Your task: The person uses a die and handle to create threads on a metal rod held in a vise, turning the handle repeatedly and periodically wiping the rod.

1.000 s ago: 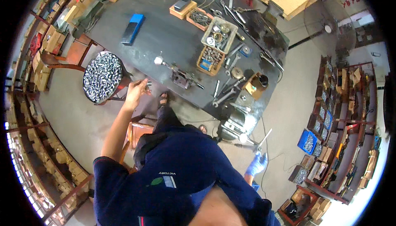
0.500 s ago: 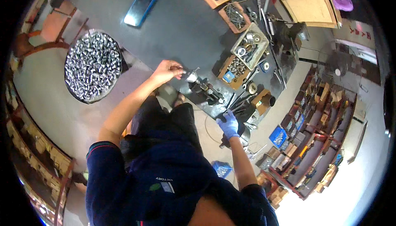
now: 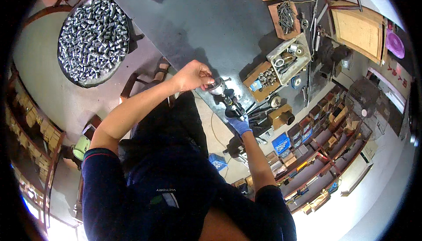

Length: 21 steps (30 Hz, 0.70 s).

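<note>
A metal clamping fixture (image 3: 228,101) with a round silver head and a dark body lies along the table's near edge. My left hand (image 3: 195,76), bare, has thumb and fingers pinched together at its round head. Whatever lies between those fingertips is too small to make out. In a blue glove, my right hand (image 3: 239,125) closes around the fixture's other end, with part of its fingers hidden behind it. A short pin sticks out from the head beyond my left fingers.
A large round tub (image 3: 61,58) of small metal sleeves stands left of the dark table (image 3: 198,25). On the table's right are a wooden box of nuts (image 3: 266,76), a tray of metal parts (image 3: 288,58), a box of bolts (image 3: 285,19) and wrenches. A fan (image 3: 365,107) stands beyond.
My right hand has moved from beside the tools up to the fixture's near end. My left hand stays at the head. The whole view has shifted, with the phone now at the top edge.
</note>
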Available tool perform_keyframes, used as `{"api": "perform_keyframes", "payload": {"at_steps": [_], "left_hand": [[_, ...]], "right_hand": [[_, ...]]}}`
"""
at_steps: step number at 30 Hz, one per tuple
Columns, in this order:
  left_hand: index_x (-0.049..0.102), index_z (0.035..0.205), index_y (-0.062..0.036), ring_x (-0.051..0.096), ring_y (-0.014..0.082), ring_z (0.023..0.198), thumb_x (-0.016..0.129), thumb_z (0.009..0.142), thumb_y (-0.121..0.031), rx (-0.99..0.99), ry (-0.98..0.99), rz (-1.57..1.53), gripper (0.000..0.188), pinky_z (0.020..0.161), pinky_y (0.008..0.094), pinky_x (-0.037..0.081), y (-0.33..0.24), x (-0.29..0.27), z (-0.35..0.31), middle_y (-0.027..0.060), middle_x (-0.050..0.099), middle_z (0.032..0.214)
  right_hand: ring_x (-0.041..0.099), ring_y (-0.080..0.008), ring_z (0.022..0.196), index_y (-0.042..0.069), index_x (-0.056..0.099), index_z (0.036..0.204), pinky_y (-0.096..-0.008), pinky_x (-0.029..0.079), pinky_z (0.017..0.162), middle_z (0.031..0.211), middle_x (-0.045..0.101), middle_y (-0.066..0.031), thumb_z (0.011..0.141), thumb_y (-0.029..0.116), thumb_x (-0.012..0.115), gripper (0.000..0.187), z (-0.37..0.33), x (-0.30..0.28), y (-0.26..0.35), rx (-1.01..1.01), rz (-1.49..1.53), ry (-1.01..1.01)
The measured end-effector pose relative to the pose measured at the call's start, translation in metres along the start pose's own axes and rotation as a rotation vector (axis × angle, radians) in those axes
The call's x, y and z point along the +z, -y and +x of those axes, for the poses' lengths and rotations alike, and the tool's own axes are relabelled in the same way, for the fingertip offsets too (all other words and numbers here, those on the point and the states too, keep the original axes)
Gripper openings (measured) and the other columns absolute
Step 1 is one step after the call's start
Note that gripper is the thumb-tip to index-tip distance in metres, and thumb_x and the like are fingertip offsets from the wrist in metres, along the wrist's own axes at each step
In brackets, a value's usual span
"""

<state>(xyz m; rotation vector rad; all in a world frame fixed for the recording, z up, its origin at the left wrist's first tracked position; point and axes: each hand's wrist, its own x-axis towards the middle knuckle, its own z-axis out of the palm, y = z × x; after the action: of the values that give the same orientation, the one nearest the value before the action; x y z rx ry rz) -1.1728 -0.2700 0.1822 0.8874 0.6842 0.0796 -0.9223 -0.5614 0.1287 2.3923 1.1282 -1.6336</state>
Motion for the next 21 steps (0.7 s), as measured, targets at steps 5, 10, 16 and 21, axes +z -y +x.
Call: {"api": "perform_keyframes", "payload": {"at_steps": [5, 10, 16, 21], "left_hand": [[0.059, 0.089, 0.0057, 0.063, 0.0131, 0.068, 0.066, 0.079, -0.001, 0.131, 0.031, 0.163, 0.014, 0.061, 0.0258, 0.048, 0.004, -0.003, 0.005, 0.0078, 0.063, 0.073], [0.059, 0.088, 0.0053, 0.062, 0.0143, 0.062, 0.066, 0.079, -0.001, 0.068, 0.093, 0.174, 0.013, 0.057, 0.0262, 0.049, -0.009, -0.005, 0.010, 0.0087, 0.062, 0.070], [0.058, 0.081, 0.0084, 0.062, 0.0180, 0.056, 0.065, 0.080, -0.003, -0.099, 0.023, -0.013, 0.013, 0.051, 0.0279, 0.051, -0.012, 0.001, 0.011, 0.0119, 0.061, 0.066], [0.058, 0.077, 0.0095, 0.062, 0.0196, 0.052, 0.063, 0.082, -0.003, -0.132, -0.069, -0.048, 0.014, 0.048, 0.0273, 0.049, -0.020, 0.008, 0.004, 0.0133, 0.060, 0.064]], "right_hand": [[0.060, -0.0232, 0.092, 0.009, 0.056, 0.110, -0.0351, 0.049, 0.084, 0.104, 0.062, -0.0087, 0.079, 0.030, 0.053, 0.038, 0.012, 0.019, -0.034, -0.194, -0.073, -0.117], [0.060, -0.0241, 0.090, 0.011, 0.057, 0.107, -0.0360, 0.050, 0.079, 0.099, 0.061, -0.0096, 0.072, 0.034, 0.059, 0.042, 0.013, 0.033, -0.033, -0.157, -0.428, -0.105], [0.059, -0.0202, 0.096, 0.008, 0.054, 0.114, -0.0357, 0.050, 0.080, 0.110, 0.060, -0.0072, 0.083, 0.025, 0.055, 0.035, 0.000, -0.007, 0.018, -0.117, 0.030, 0.010], [0.058, -0.0226, 0.100, 0.007, 0.052, 0.117, -0.0395, 0.052, 0.079, 0.113, 0.058, -0.0104, 0.090, 0.023, 0.041, 0.033, 0.010, 0.000, 0.014, 0.118, 0.957, 0.046]]}}
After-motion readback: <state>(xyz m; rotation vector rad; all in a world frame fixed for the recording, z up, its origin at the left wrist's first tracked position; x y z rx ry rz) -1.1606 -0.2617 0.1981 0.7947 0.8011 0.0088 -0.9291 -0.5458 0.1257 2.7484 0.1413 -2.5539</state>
